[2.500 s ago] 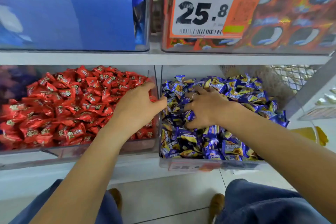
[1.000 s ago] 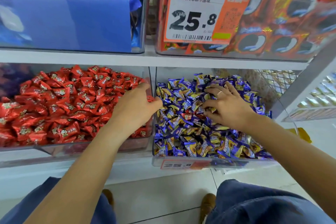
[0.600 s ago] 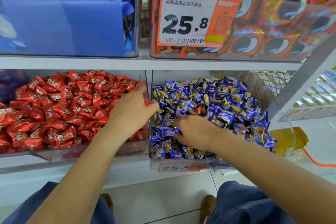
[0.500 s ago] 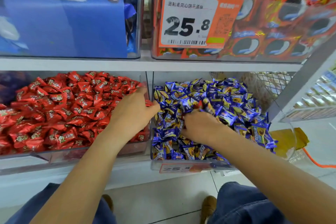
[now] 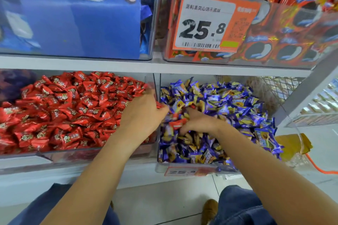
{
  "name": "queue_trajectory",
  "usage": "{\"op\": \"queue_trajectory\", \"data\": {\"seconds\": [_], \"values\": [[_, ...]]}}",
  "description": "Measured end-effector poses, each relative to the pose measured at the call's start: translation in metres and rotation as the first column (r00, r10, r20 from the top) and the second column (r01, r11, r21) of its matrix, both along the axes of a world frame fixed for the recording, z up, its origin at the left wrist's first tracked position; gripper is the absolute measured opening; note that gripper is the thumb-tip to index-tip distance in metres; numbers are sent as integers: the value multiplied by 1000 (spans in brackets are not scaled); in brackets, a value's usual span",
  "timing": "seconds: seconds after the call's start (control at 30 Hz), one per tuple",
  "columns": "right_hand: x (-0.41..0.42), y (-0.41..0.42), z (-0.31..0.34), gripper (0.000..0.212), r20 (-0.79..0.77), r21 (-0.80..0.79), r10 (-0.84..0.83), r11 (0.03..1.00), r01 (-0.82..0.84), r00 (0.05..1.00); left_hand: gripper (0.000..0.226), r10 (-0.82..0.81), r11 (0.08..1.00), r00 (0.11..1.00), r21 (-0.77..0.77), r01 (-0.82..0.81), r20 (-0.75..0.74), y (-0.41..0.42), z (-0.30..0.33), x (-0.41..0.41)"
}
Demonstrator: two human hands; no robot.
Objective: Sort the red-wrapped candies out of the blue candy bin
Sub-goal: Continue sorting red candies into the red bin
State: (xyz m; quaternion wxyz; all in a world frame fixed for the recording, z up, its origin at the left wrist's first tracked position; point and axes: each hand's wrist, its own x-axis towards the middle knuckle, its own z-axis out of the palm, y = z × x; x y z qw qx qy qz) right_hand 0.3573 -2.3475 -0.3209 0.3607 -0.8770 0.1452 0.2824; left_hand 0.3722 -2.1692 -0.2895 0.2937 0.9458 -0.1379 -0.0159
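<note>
Right hand (image 5: 199, 122) fingers pinch red candy (image 5: 177, 124), long axis left-right; left hand (image 5: 144, 113) clenches red candies (image 5: 159, 105).

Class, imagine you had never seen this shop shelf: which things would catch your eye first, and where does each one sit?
First, the heap of red candies filling the lower left bin, beside the blue candies in the lower right bin. Next, the orange price tag reading 25.8 on the upper right bin. Then the two hands at the divider: the right hand pinches a red-wrapped candy among the blue ones, close to the left hand.
</note>
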Motion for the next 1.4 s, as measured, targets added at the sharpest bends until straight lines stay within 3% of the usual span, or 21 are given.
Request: {"op": "queue_trajectory", "data": {"seconds": [0.07,0.13,0.3,0.43,0.53,0.63,0.7,0.87,0.97,1.07,1.2,1.4], "values": [[-6,14,3,66,63,105,28,994,-34,998,62,-1,1000,1000,12,1,-5,1,1,0],[-12,17,11,70,132,148,57,986,-77,990,63,-12,1000,1000,4,12,0,1,1,-1],[-27,-22,42,49,119,90,330,936,-341,936,57,-36,999,999,-10,36,9,3,-1,1],[-37,-57,57,42,131,108,215,967,-230,968,61,-37,999,999,-4,37,5,2,-2,0],[-40,-65,57,31,329,-129,141,986,-104,934,60,-33,999,999,-18,33,16,2,-2,0],[-44,-46,50,27,442,-383,292,917,-115,848,62,-39,999,999,-33,39,1,2,-2,-1],[-46,-31,43,31,418,-444,398,874,-198,817,61,-33,999,999,-29,32,-4,2,-1,-1],[-40,-21,20,77,209,-505,582,752,-424,786,58,-9,1000,1000,-7,9,8,3,-2,-2],[-38,-26,8,77,170,-496,603,736,-462,779,61,88,996,994,4,-89,64,3,3,-7],[-40,-27,3,67,174,-587,587,706,-395,790,56,179,984,966,-34,-175,185,3,7,-13],[-48,-32,-5,28,335,-589,516,768,-252,788,38,157,982,945,-144,-120,286,2,15,-26],[-57,-51,11,17,636,-294,231,955,-45,737,19,-24,998,956,-50,40,291,-7,24,-44]]}}
